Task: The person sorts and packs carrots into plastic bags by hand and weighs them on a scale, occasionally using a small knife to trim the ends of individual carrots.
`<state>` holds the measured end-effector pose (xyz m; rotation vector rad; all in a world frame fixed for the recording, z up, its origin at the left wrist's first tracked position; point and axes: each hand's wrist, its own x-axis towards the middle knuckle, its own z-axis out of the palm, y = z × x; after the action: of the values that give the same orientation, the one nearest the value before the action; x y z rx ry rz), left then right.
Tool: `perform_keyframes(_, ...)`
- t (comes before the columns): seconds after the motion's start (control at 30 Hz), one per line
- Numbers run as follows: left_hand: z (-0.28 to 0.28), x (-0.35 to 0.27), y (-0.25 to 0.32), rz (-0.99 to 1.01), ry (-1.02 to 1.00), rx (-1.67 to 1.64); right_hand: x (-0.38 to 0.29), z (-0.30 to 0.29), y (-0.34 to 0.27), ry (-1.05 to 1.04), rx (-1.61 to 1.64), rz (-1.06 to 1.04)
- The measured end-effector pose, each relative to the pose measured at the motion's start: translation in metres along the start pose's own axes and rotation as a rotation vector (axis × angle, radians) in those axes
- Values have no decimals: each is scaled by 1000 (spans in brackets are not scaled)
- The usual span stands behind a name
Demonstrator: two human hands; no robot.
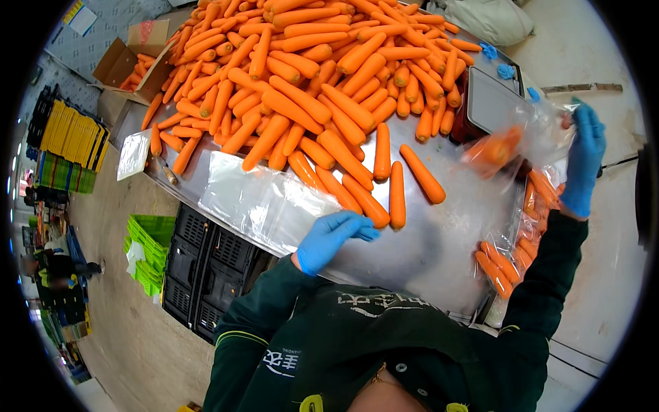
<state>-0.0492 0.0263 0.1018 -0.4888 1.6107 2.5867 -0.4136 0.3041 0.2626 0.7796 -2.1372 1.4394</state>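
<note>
My right hand (586,154), in a blue glove, grips the top of a clear plastic bag (540,129) at the right. Carrots (497,149) show inside it, blurred by motion. Below hang or lie other bagged carrots (498,270), along the table's right edge. My left hand (334,241), also gloved in blue, hovers by the near edge of the table with its fingers loosely extended and nothing visible in them. Beside it lies a stack of flat clear plastic bags (257,198). Loose carrots (365,201) lie just beyond its fingertips.
A large carrot heap (309,67) covers the far part of the metal table (443,247). A scale-like device with a grey top (497,100) stands at the right. Black crates (206,268) and green crates (149,247) sit at left; a carton (149,77) holds carrots. A person (59,273) is far left.
</note>
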Motion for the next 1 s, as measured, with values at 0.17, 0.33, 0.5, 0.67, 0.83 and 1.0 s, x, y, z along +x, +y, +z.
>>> perform_keyframes(0.17,-58,26,-53,106,291,429,32,-27,92,-77,-110,-49)
perform_keyframes(0.33,-86,70,-40,340,360,1320,-21,-6,189,-214,-747,103)
perform_keyframes(0.5,-88,122,-38,376,224,1923,-82,114,77,-412,-893,-469)
perform_keyframes(0.67,-88,159,-51,241,178,2160,-140,299,16,-850,-464,-331)
perform_keyframes(0.83,-101,156,-42,358,115,2017,-170,387,7,-1025,-617,-118)
perform_keyframes(1.0,-102,136,-32,529,206,1698,-186,356,28,-989,-555,-43)
